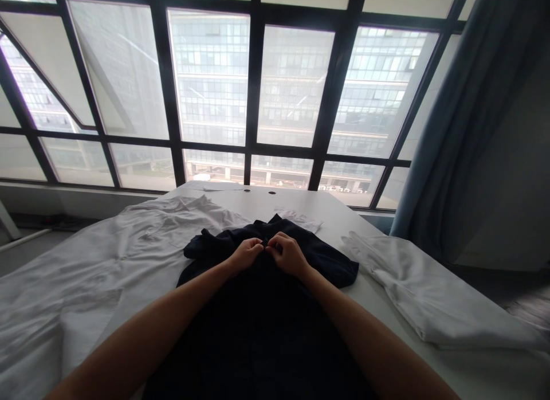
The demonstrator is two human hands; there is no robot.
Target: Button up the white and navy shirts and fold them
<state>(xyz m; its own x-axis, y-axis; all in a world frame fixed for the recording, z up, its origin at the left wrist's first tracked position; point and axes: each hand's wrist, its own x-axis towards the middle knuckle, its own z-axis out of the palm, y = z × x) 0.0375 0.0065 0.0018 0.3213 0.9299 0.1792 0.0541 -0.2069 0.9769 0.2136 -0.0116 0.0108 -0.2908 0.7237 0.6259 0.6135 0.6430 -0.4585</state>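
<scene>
Left hand point(247, 253): pinched the navy shirt point(266, 285) near its far end.
Right hand point(289, 254): pinched it just beside.
White cloth point(141, 242): lay left.

Tabletop point(301, 200) mostly bare at far end, passable; rumpled white fabric point(129, 245) blocks left, dark garment point(330, 262) centre, folded white cloth point(412, 279) right.

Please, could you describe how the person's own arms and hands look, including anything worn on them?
The left hand and right hand are without gloves. The left forearm and right forearm are bare too: no sleeve, watch or bracelet is visible. Small details on the fingers are too dim to tell.
</scene>
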